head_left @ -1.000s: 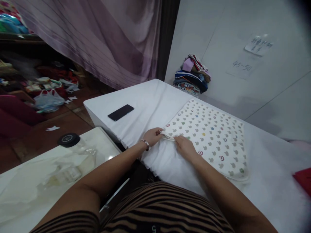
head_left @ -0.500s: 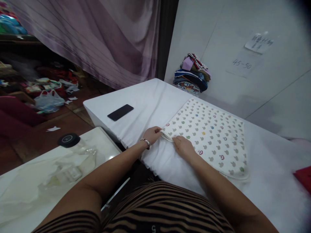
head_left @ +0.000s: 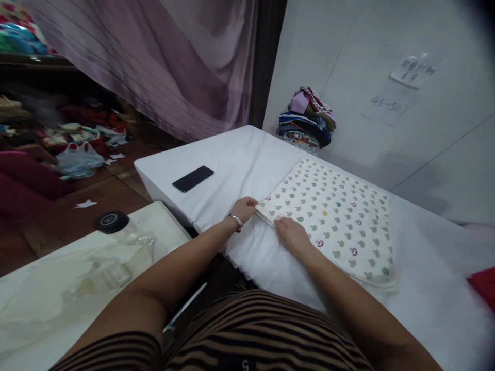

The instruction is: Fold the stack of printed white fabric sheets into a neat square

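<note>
A folded white cloth (head_left: pixel 332 216) with small grey, red, blue and green prints lies flat on the white-covered table (head_left: pixel 235 154). My left hand (head_left: pixel 245 209), with a bracelet at the wrist, pinches the cloth's near left corner. Along the near edge, a little to the right, my right hand (head_left: pixel 291 233) grips the same cloth, thumb and fingers closed on its layered border. Several layers show at the edge between the two hands. The fingertips are partly hidden by the hands and the fabric.
Left of the cloth lies a black phone (head_left: pixel 193 179). A stack of folded clothes (head_left: pixel 305 118) stands by the wall behind the table. On a second white table (head_left: pixel 154 219) at left are a round black object (head_left: pixel 111 221) and clear plastic packaging (head_left: pixel 112 275). A purple curtain (head_left: pixel 185 62) hangs behind.
My left hand has shifted very slightly at the cloth's corner, where the layers now lie closer together. My right hand keeps its hold. The view has moved a touch.
</note>
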Demonstrator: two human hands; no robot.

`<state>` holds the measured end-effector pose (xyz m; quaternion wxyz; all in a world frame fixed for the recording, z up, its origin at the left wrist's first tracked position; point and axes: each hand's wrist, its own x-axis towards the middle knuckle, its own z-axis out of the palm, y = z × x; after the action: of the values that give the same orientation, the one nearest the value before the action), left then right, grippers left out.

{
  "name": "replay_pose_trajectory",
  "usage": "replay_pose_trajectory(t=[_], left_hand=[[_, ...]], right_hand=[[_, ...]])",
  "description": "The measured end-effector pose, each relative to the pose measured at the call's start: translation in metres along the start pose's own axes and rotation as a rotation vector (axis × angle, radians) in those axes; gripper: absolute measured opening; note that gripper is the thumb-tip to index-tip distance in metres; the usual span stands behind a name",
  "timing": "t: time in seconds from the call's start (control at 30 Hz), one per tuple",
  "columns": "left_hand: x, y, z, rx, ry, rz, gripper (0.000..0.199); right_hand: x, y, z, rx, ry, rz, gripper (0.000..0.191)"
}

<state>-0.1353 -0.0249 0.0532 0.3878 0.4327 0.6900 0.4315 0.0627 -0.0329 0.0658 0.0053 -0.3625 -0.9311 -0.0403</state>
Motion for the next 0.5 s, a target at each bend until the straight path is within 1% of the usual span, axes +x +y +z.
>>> replay_pose_trajectory(t=[0.07,0.17,0.23,0.3,0.37,0.5], left_hand=[[-0.001,0.005,-0.004,0.085,-0.001,0.015,0.013],[-0.004,0.009,-0.008,0.384,0.008,0.170,0.013],[-0.006,0.010,-0.009,0.583,-0.023,0.253,0.019],[-0.007,0.011,-0.008,0.724,-0.064,0.270,0.023],[-0.007,0.010,-0.007,0.814,-0.089,0.260,0.025],[-0.006,0.009,-0.012,0.891,-0.102,0.249,0.022]], right_hand=[[0.000,-0.001,-0.002,0.013,-0.009,-0.003,0.028],[0.001,-0.003,-0.001,0.023,-0.012,-0.022,0.029],[0.001,-0.003,0.001,0.024,-0.012,-0.031,0.028],[0.002,-0.003,0.004,0.024,-0.007,-0.043,0.028],[0.002,-0.003,0.007,0.011,0.002,-0.057,0.027],[0.003,-0.004,0.011,-0.047,0.022,-0.075,0.025]])
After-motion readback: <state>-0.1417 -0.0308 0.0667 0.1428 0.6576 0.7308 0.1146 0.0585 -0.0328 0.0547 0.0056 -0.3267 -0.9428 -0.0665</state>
